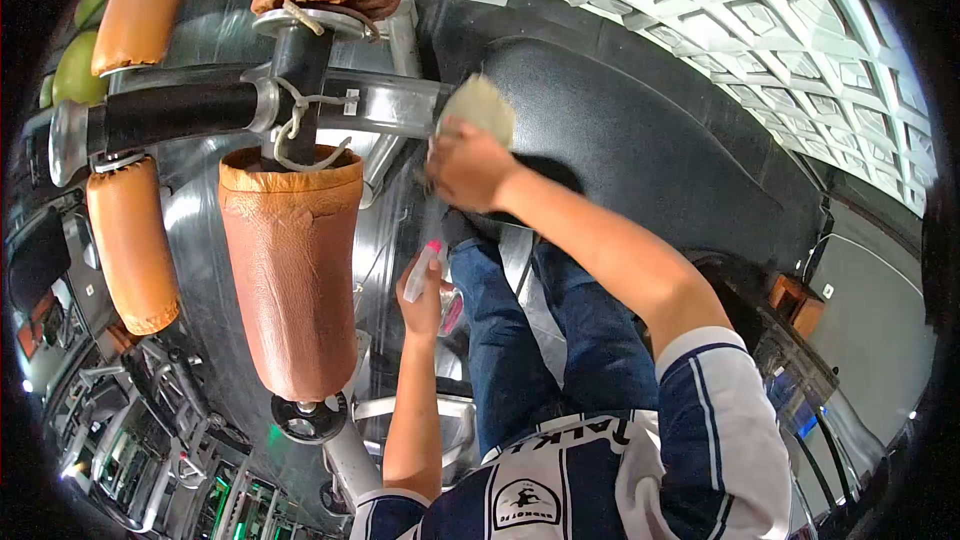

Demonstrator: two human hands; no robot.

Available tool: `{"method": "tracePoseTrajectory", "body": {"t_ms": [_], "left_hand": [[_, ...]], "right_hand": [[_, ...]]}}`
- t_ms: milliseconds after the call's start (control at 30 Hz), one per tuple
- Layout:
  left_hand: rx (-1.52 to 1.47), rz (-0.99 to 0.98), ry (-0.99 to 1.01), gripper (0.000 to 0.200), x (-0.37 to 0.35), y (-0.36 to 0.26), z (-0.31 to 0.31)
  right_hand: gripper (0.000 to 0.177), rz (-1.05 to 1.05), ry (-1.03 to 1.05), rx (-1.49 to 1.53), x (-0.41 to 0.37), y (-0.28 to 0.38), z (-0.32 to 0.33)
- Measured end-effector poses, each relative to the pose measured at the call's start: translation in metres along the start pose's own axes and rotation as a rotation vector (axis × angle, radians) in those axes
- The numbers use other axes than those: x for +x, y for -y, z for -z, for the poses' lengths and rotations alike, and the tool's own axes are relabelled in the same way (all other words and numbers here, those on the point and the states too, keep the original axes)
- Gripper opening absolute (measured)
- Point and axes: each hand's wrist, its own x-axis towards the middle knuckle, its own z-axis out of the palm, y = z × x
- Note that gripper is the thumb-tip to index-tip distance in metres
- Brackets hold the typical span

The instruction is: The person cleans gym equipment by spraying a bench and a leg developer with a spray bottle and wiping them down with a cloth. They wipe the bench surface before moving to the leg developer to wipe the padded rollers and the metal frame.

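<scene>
My right hand (468, 168) is closed on a pale cloth (482, 112), slightly smeared by motion. The cloth overlaps the black padded bench (620, 140) and the near end of a metal bar (395, 103). Lower down, my left hand (422, 305) is wrapped round a translucent spray bottle (418, 278) with a pink nozzle. It is held beside my left leg, apart from the bench. A brown padded roller (295, 280) of the exercise machine stands left of both hands.
Orange padded rollers (135, 245) and a black grip bar (180, 116) with a knotted rope (292, 125) fill the left side. More gym machines (190, 430) stand at lower left. A white lattice wall (740, 50) runs along the right, with a small wooden box (797, 307) below it.
</scene>
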Motion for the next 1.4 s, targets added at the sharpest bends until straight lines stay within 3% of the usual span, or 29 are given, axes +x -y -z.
{"method": "tracePoseTrajectory", "body": {"t_ms": [67, 167, 200, 300, 367, 400, 433, 467, 500, 533, 567, 600, 667, 700, 767, 833, 867, 900, 967, 1000, 1067, 1133, 1167, 1200, 1233, 1267, 1300, 1367, 1400], "left_hand": [[0.063, -0.002, 0.003, 0.044, 0.0, -0.005, 0.005], [0.107, -0.01, -0.012, 0.044, 0.003, -0.008, 0.002], [0.153, -0.023, 0.009, 0.044, 0.005, -0.001, 0.005], [0.133, -0.074, 0.074, 0.044, 0.009, -0.015, -0.011], [0.171, -0.057, 0.148, 0.045, 0.011, -0.029, -0.027], [0.236, 0.004, 0.162, 0.045, 0.012, -0.037, -0.038], [0.303, 0.063, 0.172, 0.046, 0.013, -0.042, -0.048], [0.315, 0.049, 0.229, 0.048, 0.016, -0.039, -0.056], [0.332, 0.042, 0.25, 0.048, 0.019, -0.035, -0.067], [0.313, 0.026, 0.295, 0.048, 0.021, -0.032, -0.079], [0.294, 0.01, 0.34, 0.047, 0.024, -0.032, -0.092], [0.348, 0.012, 0.387, 0.054, 0.025, -0.037, -0.105], [0.406, -0.002, 0.408, 0.058, 0.023, -0.046, -0.137], [0.445, -0.014, 0.412, 0.062, 0.022, -0.048, -0.151], [0.5, 0.0, 0.473, 0.075, 0.026, -0.041, -0.168], [0.603, 0.037, 0.491, 0.084, 0.024, -0.036, -0.183], [0.708, 0.042, 0.508, 0.092, 0.022, -0.038, -0.189], [0.717, 0.034, 0.517, 0.092, 0.019, -0.039, -0.196], [0.815, 0.024, 0.421, 0.09, 0.011, -0.039, -0.206], [0.866, 0.021, 0.427, 0.091, 0.012, -0.039, -0.208], [0.915, 0.015, 0.414, 0.09, 0.013, -0.037, -0.213], [0.941, 0.012, 0.359, 0.086, 0.013, -0.033, -0.221], [0.948, 0.012, 0.362, 0.086, 0.012, -0.033, -0.228], [1.013, -0.049, 0.447, 0.084, 0.01, -0.035, -0.237], [1.073, -0.113, 0.532, 0.083, 0.009, -0.037, -0.249], [1.1, -0.056, 0.548, 0.081, 0.008, -0.039, -0.263], [1.1, -0.059, 0.549, 0.081, 0.008, -0.041, -0.277], [1.016, 0.052, 0.574, 0.083, 0.007, -0.044, -0.296], [1.02, -0.028, 0.56, 0.082, 0.014, -0.03, -0.294]], "right_hand": [[0.022, 0.053, 0.153, 0.036, -0.018, 0.034, -0.004], [0.024, 0.219, 0.239, -0.008, -0.065, 0.066, -0.081], [0.028, 0.16, 0.042, -0.033, -0.091, 0.069, -0.098], [0.026, 0.172, 0.057, -0.231, -0.16, 0.053, -0.108], [0.033, -0.252, 0.095, 0.774, -0.224, 0.042, -0.162], [0.033, 0.039, 0.033, 0.217, -0.255, 0.023, -0.135], [0.033, 0.066, -0.012, 0.174, -0.294, 0.013, -0.17], [0.036, 0.18, 0.065, -0.206, -0.325, 0.003, -0.158], [0.036, 0.088, 0.151, 0.032, -0.362, -0.008, -0.176], [0.04, 0.048, 0.3, -0.066, -0.386, -0.014, -0.167], [0.042, -0.37, 0.349, 0.698, -0.418, -0.021, -0.173], [0.041, -0.381, 0.458, 0.511, -0.428, -0.027, -0.122], [0.034, -0.213, 0.294, 0.016, -0.481, -0.03, -0.137], [0.034, -0.235, 0.286, 0.023, -0.492, -0.03, -0.127], [0.03, -0.481, 0.348, 0.118, -0.52, -0.029, -0.103], [0.025, -0.936, 0.271, 0.106, -0.559, -0.016, -0.117], [0.027, -1.498, -0.226, 0.648, -0.588, -0.02, -0.16], [0.034, -1.676, -0.106, 0.518, -0.597, -0.021, -0.141], [0.04, -2.018, -0.679, 0.957, -0.614, -0.038, -0.13], [0.04, -2.027, -0.685, 0.962, -0.616, -0.044, -0.126], [0.044, -1.899, -1.187, 1.062, -0.609, -0.058, -0.125], [0.039, -1.814, -1.162, 0.669, -0.58, -0.073, -0.14], [0.037, -1.761, -1.06, 0.808, -0.543, -0.075, -0.086], [0.033, -1.881, -0.893, 0.917, -0.503, -0.08, -0.048], [0.031, -1.501, -1.032, 0.366, -0.482, -0.093, -0.124], [0.031, -1.502, -1.07, 0.054, -0.431, -0.092, -0.133], [0.034, -1.431, -0.882, 0.165, -0.397, -0.092, -0.088], [0.034, -1.02, -1.068, 0.391, -0.332, -0.098, -0.091], [0.034, -0.93, -0.845, 0.334, -0.306, -0.099, -0.069]]}}
